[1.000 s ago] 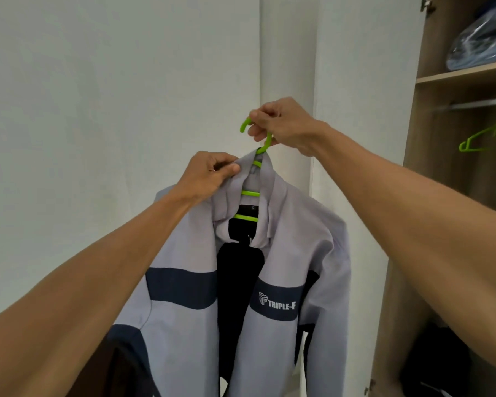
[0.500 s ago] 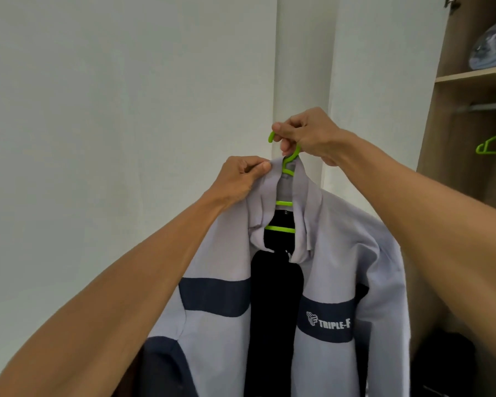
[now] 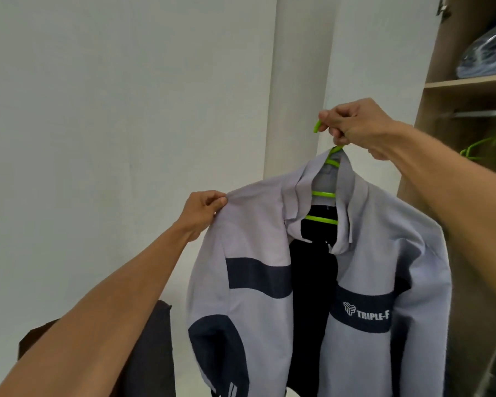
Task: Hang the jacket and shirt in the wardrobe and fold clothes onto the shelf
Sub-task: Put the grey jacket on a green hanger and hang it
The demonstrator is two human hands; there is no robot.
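Right hand is gripping the green hanger by its hook, fingers curled, holding the one grey-navy jacket up just left of the open wardrobe. Left hand is pinching the jacket's left shoulder, probably squaring it on the hanger. Two green hangers showing: this, plus a spare hanger inside the wardrobe.

Light was even and diffuse, bright on the wall; shadows soft. Wardrobe interior, right edge, was dimmer. Wide-angle bending at frame edges; slight softness overall.

Grey jkt on grn hanger
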